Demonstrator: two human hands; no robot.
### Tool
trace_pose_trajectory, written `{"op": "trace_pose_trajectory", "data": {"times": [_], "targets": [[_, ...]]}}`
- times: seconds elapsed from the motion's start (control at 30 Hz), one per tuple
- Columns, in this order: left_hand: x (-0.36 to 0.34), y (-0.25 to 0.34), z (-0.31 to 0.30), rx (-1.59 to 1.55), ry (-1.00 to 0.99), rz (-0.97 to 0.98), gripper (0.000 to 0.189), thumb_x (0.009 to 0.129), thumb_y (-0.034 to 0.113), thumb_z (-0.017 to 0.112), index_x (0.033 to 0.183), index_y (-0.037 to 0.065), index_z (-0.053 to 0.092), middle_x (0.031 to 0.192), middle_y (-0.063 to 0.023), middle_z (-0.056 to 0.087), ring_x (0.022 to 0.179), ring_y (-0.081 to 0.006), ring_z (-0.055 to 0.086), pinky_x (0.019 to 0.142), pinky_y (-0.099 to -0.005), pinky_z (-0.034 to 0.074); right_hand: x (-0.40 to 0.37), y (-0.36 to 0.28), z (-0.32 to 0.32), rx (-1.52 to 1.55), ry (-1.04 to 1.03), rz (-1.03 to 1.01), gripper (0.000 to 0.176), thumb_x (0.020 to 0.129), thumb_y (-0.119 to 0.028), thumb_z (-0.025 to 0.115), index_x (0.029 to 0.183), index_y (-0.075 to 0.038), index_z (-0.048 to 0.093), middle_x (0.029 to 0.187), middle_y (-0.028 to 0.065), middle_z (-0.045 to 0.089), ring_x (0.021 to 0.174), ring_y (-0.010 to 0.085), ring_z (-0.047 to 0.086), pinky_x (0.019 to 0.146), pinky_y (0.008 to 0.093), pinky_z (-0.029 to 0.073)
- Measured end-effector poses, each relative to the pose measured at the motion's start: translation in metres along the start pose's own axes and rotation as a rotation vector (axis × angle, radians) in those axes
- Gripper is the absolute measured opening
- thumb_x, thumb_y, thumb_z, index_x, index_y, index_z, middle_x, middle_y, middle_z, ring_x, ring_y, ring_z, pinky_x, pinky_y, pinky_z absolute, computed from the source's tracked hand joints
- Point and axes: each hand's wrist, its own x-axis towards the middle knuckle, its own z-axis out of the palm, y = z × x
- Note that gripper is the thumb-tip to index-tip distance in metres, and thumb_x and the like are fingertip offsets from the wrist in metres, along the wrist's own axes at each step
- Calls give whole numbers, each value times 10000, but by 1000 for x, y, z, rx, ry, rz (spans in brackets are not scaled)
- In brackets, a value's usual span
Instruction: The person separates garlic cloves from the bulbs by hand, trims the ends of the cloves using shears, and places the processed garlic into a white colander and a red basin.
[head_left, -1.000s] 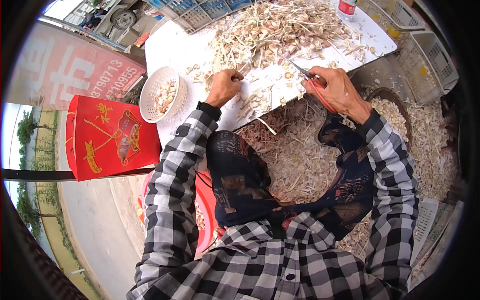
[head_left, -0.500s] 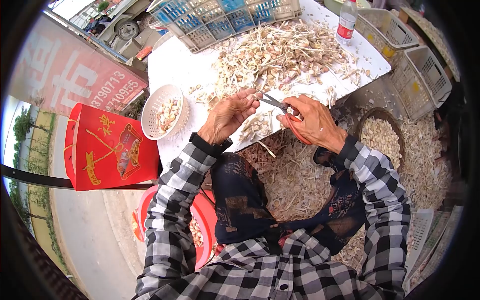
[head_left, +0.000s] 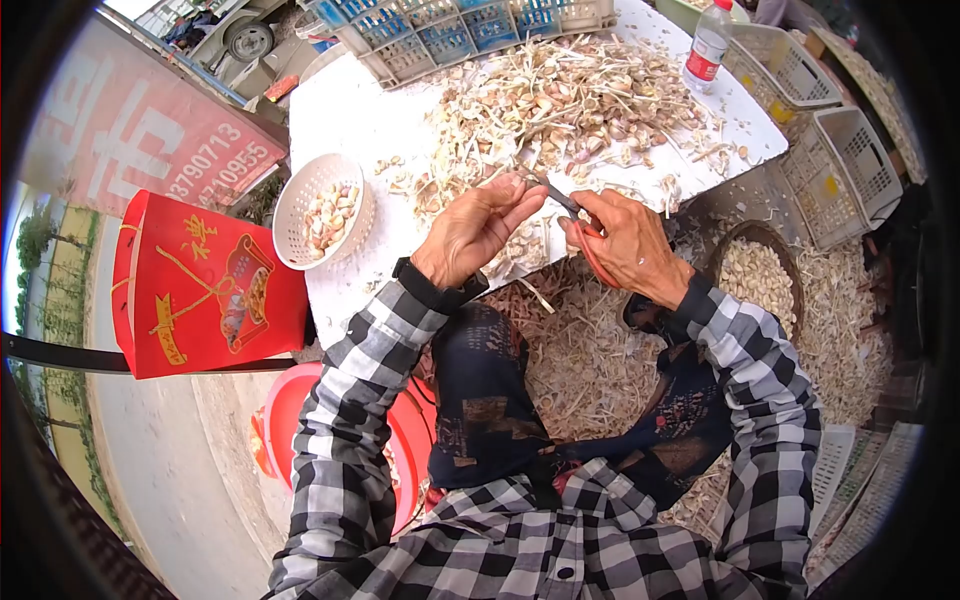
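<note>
My right hand (head_left: 638,250) grips scissors (head_left: 556,194) with orange-red handles and dark blades pointing up and left. The blade tips reach the fingertips of my left hand (head_left: 478,235), which are pinched together. Whatever small piece those fingers hold is mostly hidden. Just beyond both hands, a heap of garlic (head_left: 560,105) with loose cloves and dry stalks spreads over the white tabletop (head_left: 335,115). To the left of my left hand, a white perforated basket (head_left: 290,215) contains several garlic cloves (head_left: 330,215).
A blue and white crate (head_left: 450,40) stands at the table's back, with a plastic bottle (head_left: 707,48) farther right. A red gift bag (head_left: 210,290) and a red tub (head_left: 300,400) are at left. At right are a round basket of peeled cloves (head_left: 757,275), plastic crates (head_left: 845,170) and stalk litter (head_left: 590,350).
My left hand has shifted slightly right, its fingers straighter and nearer the scissors. The scissors' blades now look closer together. The whole view has tilted a little.
</note>
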Motion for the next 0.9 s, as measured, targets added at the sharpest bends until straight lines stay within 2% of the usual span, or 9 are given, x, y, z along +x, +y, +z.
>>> {"op": "trace_pose_trajectory", "data": {"times": [0.23,0.33,0.47,0.53,0.63,0.7,0.77,0.8,0.9], "targets": [[-1,0,-14,47,-37,0,265,883,-46,514,1131,-120,454,1106,-191,546,1091,-305,560,988,-317,483,0,3,5,166,-110,31,239,845,-264,617,890,-30,605,609,162,560,524,296,546,506,401,408],[0,6,-32,108,-33,35,337,888,-16,522,1203,-109,444,1118,-188,549,1083,-275,564,974,-318,492,4,-5,-4,225,-64,140,315,881,-296,604,815,11,590,482,85,436,433,147,405,441,321,342],[9,18,-58,180,29,-25,291,932,119,501,1157,-64,523,931,-90,579,825,-136,574,716,-251,524,11,6,-18,301,69,256,317,870,-318,630,873,-1,624,502,17,444,493,63,386,439,291,326],[20,16,-57,627,40,-17,251,947,198,481,1057,0,589,753,-1,544,644,-87,501,561,-207,421,10,12,-19,234,68,294,308,870,-313,630,881,-6,632,504,10,456,484,63,385,436,290,325],[51,4,-46,1056,49,110,233,947,237,481,968,44,610,648,56,493,543,-63,436,507,-204,352,8,12,-17,252,70,266,315,872,-318,626,893,-4,636,499,14,453,478,63,387,435,288,321],[72,2,-45,1314,71,222,246,929,256,504,1034,47,580,640,-3,515,524,-119,468,500,-266,379,7,12,-19,215,37,271,316,871,-319,627,902,-4,637,498,15,456,474,67,390,437,291,323],[83,1,-46,1820,14,658,279,903,250,533,1107,60,534,680,-105,571,568,-249,554,538,-365,426,5,13,-16,182,7,277,318,869,-319,628,910,-4,638,497,16,458,470,72,393,439,293,325],[92,0,-50,1934,6,720,331,881,243,553,1162,79,491,754,-189,602,696,-360,599,607,-436,445,4,15,-15,191,-9,284,315,869,-314,626,916,-3,637,495,22,461,464,79,395,441,297,329],[99,-4,-56,2110,-87,794,311,876,237,556,1131,66,506,797,-205,617,802,-396,597,651,-464,445,5,15,-17,177,-40,289,310,868,-306,621,922,-1,634,493,35,466,452,93,397,443,302,334]]}}
